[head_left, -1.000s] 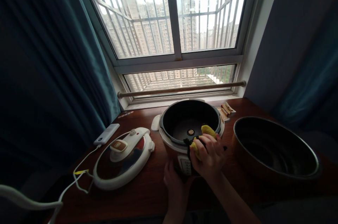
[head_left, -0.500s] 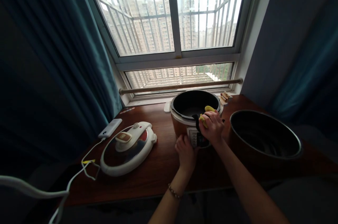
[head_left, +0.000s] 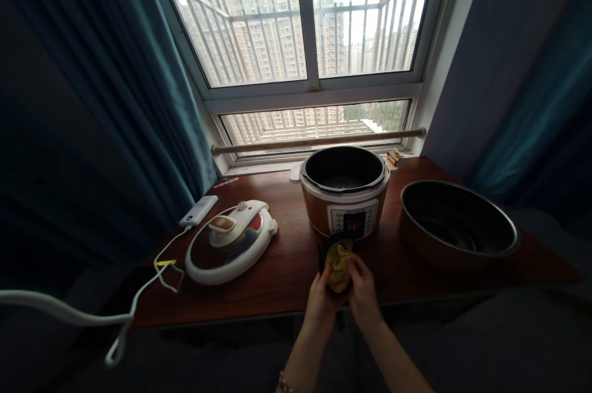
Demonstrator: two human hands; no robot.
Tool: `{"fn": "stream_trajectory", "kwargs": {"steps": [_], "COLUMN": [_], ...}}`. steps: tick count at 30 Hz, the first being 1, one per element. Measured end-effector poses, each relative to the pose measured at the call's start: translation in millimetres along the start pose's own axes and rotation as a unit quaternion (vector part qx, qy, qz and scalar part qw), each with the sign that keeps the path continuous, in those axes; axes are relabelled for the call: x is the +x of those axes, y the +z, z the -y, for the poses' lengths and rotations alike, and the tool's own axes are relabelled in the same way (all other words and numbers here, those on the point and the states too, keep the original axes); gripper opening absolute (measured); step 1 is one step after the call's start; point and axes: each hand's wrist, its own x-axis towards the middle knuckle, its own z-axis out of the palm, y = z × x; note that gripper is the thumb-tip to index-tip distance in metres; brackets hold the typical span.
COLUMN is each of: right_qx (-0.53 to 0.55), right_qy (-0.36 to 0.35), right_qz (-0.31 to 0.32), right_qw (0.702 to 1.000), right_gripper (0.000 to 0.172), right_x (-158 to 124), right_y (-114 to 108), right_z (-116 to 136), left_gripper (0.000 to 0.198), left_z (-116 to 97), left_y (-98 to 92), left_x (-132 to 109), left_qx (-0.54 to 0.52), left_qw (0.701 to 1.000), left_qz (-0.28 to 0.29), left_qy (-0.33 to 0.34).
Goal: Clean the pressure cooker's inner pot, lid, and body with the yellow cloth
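Observation:
A crumpled yellow-and-black cloth [head_left: 340, 266] is held between both hands near the table's front edge. My left hand [head_left: 322, 297] grips its left side with the thumb on top. My right hand [head_left: 363, 291] pinches its right side. Just beyond the cloth stands an electric pressure cooker [head_left: 319, 208], brown and white, its lid off and its dark inside showing. The front panel carries buttons and a small display. Neither hand touches the cooker.
On the wooden table [head_left: 287, 257], the cooker lid [head_left: 215, 276] lies at the left. A white power bank [head_left: 198, 210] with a white cable [head_left: 143, 291] is behind it. A large dark pot [head_left: 457, 220] stands at the right. Small wooden pieces [head_left: 394, 158] sit behind the cooker.
Both hands have drawn back from the cooker toward me. The cloth has left the cooker's front rim with my right hand, and my left hand has taken hold of it too.

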Motion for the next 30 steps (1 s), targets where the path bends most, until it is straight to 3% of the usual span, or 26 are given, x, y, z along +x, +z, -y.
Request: {"fn": "stream_trajectory", "kwargs": {"steps": [5, 10, 13, 15, 17, 20, 24, 26, 30], "right_qx": [0.078, 0.086, 0.065, 0.036, -0.03, -0.206, -0.358, -0.412, -0.496], "right_qy": [0.057, 0.116, 0.158, 0.171, 0.158, 0.033, -0.146, -0.231, -0.41], "right_qz": [-0.003, -0.027, -0.016, 0.026, 0.087, 0.097, 0.055, 0.069, 0.145], "right_qw": [0.995, 0.989, 0.985, 0.984, 0.983, 0.973, 0.92, 0.879, 0.752], "right_gripper": [0.03, 0.035, 0.045, 0.055, 0.054, 0.03, 0.021, 0.02, 0.017], "right_x": [-1.1, -6.7, -11.6, -12.2, -10.2, -3.1, 6.4, 9.3, 13.7], "right_y": [-7.3, -11.4, -6.8, -4.8, -6.3, -14.1, -18.3, -12.0, 12.6], "right_z": [-10.3, -11.3, -6.8, -4.5, -5.0, -10.3, -6.7, 6.0, 38.3], "left_gripper": [0.029, 0.035, 0.043, 0.046, 0.044, 0.041, 0.04, 0.04, 0.035], "left_z": [-13.3, -23.0, -25.2, -26.5, -28.1, -30.9, -34.8, -36.7, -36.3], "left_y": [-21.7, -33.3, -34.8, -34.2, -33.2, -33.1, -40.6, -46.9, -58.7], "left_x": [-1.0, -5.0, -10.7, -14.2, -16.5, -16.2, -9.7, -5.9, -2.7], "left_qx": [-0.05, -0.058, -0.044, -0.039, -0.038, -0.013, 0.074, 0.098, 0.052], "left_qw": [0.992, 0.975, 0.978, 0.984, 0.987, 0.982, 0.959, 0.953, 0.967], "left_qz": [-0.08, -0.13, -0.121, -0.105, -0.102, -0.128, -0.16, -0.157, -0.151], "left_qy": [0.087, 0.168, 0.164, 0.138, 0.116, 0.136, 0.221, 0.239, 0.2]}}
